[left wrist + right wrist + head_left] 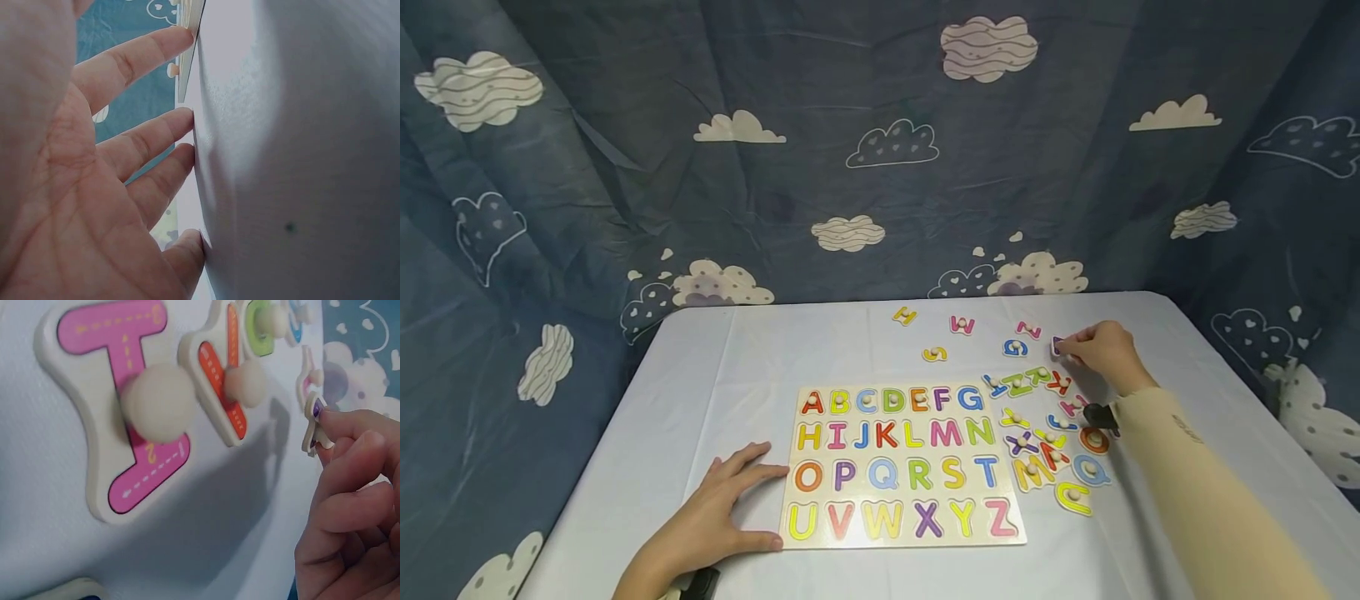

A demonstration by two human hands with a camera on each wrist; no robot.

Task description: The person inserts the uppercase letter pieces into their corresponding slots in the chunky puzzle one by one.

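Observation:
My right hand (1103, 354) pinches a small purple letter piece (1056, 347) between thumb and fingertips at the far right of the table. The right wrist view shows this purple piece (317, 411) tilted on edge; its exact letter is hard to make out. My left hand (707, 517) lies at the left edge of a wooden alphabet puzzle board (910, 544), fingers spread, with a fingertip and the thumb touching that edge. In the left wrist view, one fingertip (181, 39) meets the board's side. Knobbed letters sit in the board's top row.
Several knobbed letter pieces lie right of the board, including a blue Q (1091, 470), a yellow U (1073, 498) and a pink I (128, 362). Farther back are a yellow H (905, 316), a blue G (1015, 348) and others. A dark cloud-printed curtain (790, 208) hangs behind the table.

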